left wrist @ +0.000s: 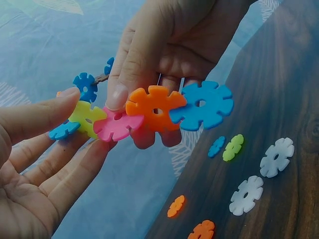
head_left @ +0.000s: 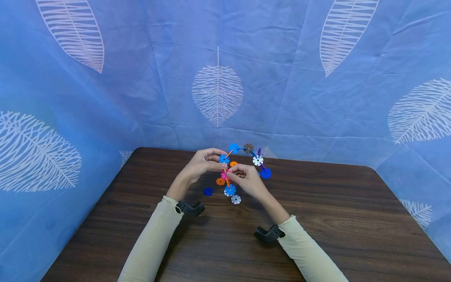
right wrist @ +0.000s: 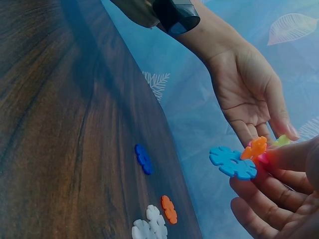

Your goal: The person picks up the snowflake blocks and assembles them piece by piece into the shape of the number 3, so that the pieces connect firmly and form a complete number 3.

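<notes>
A chain of interlocking notched plastic discs hangs between the two hands above the table. My left hand [head_left: 197, 166] pinches it near a yellow disc [left wrist: 85, 118] and a light blue disc [left wrist: 65, 130]. My right hand [head_left: 250, 182] holds the pink disc [left wrist: 118, 125] between thumb and fingers. Joined to the pink one is an orange disc [left wrist: 148, 102], then a blue end disc [left wrist: 212, 105]. Beyond my left fingers the chain curves round through a brown disc [head_left: 248, 148] and a white disc [head_left: 258, 160] to a dark blue disc [head_left: 266, 173].
Loose discs lie on the dark wooden table [head_left: 334, 219] below the hands: a dark blue disc [head_left: 208, 192], a white disc [head_left: 235, 199], an orange disc [head_left: 220, 181] and several others. A blue leaf-patterned cloth [head_left: 169, 86] hangs behind the table.
</notes>
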Action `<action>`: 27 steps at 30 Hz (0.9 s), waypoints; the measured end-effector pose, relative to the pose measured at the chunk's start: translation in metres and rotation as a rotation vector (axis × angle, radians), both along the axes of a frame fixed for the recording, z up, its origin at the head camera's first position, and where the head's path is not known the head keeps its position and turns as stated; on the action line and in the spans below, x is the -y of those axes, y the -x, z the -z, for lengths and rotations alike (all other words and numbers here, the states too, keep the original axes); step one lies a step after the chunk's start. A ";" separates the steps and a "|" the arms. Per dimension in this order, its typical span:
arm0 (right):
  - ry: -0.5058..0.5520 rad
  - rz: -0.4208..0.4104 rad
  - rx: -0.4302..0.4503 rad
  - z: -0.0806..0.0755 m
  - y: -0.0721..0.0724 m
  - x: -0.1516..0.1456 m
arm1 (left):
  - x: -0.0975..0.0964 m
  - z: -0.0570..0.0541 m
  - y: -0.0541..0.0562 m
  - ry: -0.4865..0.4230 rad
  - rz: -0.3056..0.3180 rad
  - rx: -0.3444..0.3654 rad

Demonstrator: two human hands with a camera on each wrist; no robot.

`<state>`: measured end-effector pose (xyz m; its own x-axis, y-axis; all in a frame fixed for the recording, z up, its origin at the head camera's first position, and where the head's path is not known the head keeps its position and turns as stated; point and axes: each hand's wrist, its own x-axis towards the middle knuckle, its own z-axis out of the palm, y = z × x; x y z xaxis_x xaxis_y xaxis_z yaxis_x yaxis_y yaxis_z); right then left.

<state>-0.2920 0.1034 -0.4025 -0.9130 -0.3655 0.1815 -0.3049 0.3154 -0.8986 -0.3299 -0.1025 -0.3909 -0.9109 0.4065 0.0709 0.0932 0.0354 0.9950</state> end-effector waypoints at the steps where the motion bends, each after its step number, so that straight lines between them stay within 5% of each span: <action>1: 0.009 -0.003 0.002 0.002 0.001 0.000 | 0.000 0.000 0.000 0.001 0.004 -0.003; 27: 0.047 -0.056 0.034 0.010 0.001 0.003 | -0.003 0.005 0.001 0.052 0.008 -0.011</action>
